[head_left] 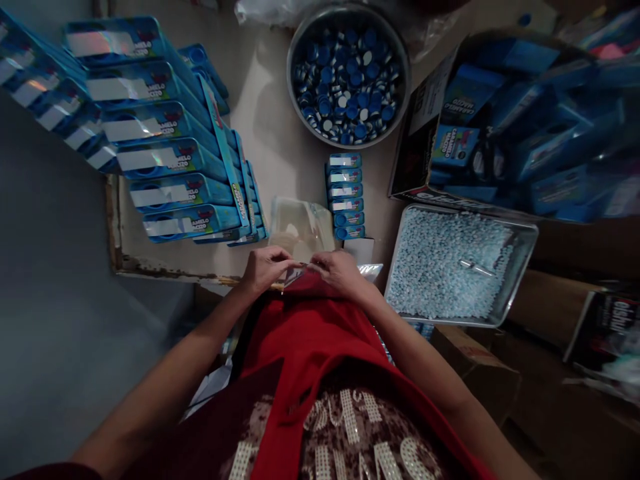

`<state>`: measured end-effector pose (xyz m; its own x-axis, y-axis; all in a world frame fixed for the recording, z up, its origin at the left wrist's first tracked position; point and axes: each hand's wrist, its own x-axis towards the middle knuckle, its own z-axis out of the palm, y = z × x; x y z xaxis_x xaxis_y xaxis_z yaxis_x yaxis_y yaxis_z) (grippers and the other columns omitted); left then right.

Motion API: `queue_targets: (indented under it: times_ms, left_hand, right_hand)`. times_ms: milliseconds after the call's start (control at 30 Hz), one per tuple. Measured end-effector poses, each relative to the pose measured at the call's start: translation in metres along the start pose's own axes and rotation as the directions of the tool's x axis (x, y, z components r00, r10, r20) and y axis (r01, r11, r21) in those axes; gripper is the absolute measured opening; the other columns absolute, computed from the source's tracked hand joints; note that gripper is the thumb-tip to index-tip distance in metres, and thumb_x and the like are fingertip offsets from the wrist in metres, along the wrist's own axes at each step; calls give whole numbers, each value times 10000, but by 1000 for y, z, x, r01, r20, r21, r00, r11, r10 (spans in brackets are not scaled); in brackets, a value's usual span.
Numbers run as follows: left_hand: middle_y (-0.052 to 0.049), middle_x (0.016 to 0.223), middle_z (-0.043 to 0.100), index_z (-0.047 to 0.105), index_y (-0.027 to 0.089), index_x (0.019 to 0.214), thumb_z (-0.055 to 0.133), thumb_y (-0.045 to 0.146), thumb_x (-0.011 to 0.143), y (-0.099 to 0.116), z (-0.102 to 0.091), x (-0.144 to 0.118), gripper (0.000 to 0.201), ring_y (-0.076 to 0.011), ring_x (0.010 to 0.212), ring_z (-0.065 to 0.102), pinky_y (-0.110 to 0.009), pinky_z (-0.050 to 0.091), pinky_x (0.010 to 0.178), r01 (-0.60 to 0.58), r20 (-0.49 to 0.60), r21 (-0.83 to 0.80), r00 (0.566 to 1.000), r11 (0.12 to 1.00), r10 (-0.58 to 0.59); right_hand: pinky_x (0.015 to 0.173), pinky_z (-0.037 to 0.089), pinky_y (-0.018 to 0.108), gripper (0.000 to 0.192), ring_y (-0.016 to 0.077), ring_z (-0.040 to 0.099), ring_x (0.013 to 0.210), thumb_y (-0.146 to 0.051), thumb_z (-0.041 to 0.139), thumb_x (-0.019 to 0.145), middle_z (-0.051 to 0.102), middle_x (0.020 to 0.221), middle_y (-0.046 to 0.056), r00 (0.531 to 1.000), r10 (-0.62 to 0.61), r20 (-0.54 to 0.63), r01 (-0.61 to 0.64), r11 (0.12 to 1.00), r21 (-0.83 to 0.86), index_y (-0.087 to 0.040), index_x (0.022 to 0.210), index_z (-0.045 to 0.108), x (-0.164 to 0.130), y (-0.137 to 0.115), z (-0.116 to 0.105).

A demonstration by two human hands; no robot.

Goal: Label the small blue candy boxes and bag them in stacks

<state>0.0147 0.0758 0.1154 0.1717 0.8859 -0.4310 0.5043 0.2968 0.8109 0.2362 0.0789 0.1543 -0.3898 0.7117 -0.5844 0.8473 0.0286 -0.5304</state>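
My left hand [270, 270] and my right hand [340, 272] are close together at the table's front edge, just above the red apron. Fingertips of both are pinched on what looks like a thin clear plastic film [292, 277]; most of it is hidden or too faint to make out. Right behind the hands lies a stack of clear plastic sheets [295, 223]. A short row of small blue boxes [345, 192] stands beyond my right hand, with a white card [361, 249] below it. Some shiny film [371, 271] sticks out beside my right wrist.
Stacked blue candy boxes [160, 160] fill the left side. A metal bowl [292, 93] of small blue-and-white round pieces stands at the back. To the right are an open carton [417, 127] of blue packs and a metal tray [525, 257] of pale blue pellets, with tweezers-like metal [477, 268] on them.
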Motion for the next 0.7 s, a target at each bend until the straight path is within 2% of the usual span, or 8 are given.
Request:
queue_targets:
  times_ms: [100, 200, 300, 400, 467, 567, 633, 700]
  left_hand:
    - [-4, 653, 686, 726, 169, 675, 787, 452, 753, 7, 0, 5, 299, -141, 650, 586, -258, 456, 649, 30, 90, -99, 996, 995, -21]
    - [-23, 719, 714, 736, 154, 740, 788, 486, 735, 18, 3, 13, 336, -149, 684, 610, -263, 502, 689, 130, 229, -276, 971, 952, -66]
    - [-43, 813, 727, 736, 142, 844, 833, 501, 690, 37, 13, 20, 403, -155, 719, 633, -270, 531, 698, 259, 354, -418, 929, 871, -107]
    - [-30, 806, 693, 708, 142, 854, 871, 466, 658, 64, 33, 19, 412, -137, 705, 622, -254, 524, 675, 373, 425, -547, 895, 750, -135]
    - [-20, 785, 668, 687, 141, 830, 875, 444, 667, 84, 51, 16, 391, -124, 698, 612, -238, 509, 662, 419, 451, -619, 882, 664, -135]
    - [-14, 776, 654, 673, 141, 822, 863, 432, 696, 116, 82, 13, 370, -109, 691, 597, -221, 482, 646, 434, 458, -689, 882, 580, -116]
    - [-12, 769, 655, 673, 140, 809, 860, 436, 696, 137, 99, 14, 368, -103, 672, 584, -219, 470, 630, 412, 436, -707, 894, 575, -104]
    - [-13, 749, 657, 685, 140, 796, 857, 426, 694, 159, 114, 17, 349, -101, 637, 572, -229, 467, 608, 393, 440, -685, 894, 613, -81]
  right_hand:
    - [647, 299, 284, 326, 189, 662, 815, -483, 545, 1021, 775, 920, 46, 997, 65, 31, -65, 998, -25, -247, 1023, 770, -10, -8, -14]
    - [648, 301, 290, 311, 197, 654, 830, -459, 577, 1006, 770, 913, 57, 988, 147, 41, -145, 989, -41, -230, 940, 778, -16, -11, -34]
    - [645, 290, 306, 268, 207, 635, 822, -432, 642, 966, 760, 909, 65, 974, 226, 13, -224, 971, -89, -217, 875, 774, -25, -10, -64]
    - [649, 315, 305, 262, 178, 595, 727, -408, 629, 973, 727, 816, 45, 979, 204, -5, -204, 977, -55, -215, 841, 748, -46, -4, -103]
    - [644, 346, 295, 272, 161, 581, 686, -451, 607, 981, 706, 787, 26, 991, 124, 41, -125, 992, 23, -225, 905, 736, -68, 3, -130]
    - [676, 415, 279, 391, 177, 633, 774, -547, 662, 921, 729, 923, 21, 986, 16, 164, -39, 990, 136, -251, 1175, 685, -115, 24, -164]
    - [710, 456, 287, 495, 203, 662, 841, -554, 679, 905, 739, 1009, 35, 982, 61, 181, -90, 983, 161, -256, 1298, 629, -149, 46, -180]
    - [715, 487, 298, 521, 218, 679, 847, -547, 645, 932, 743, 1033, 50, 974, 143, 178, -179, 961, 210, -258, 1363, 591, -181, 73, -194]
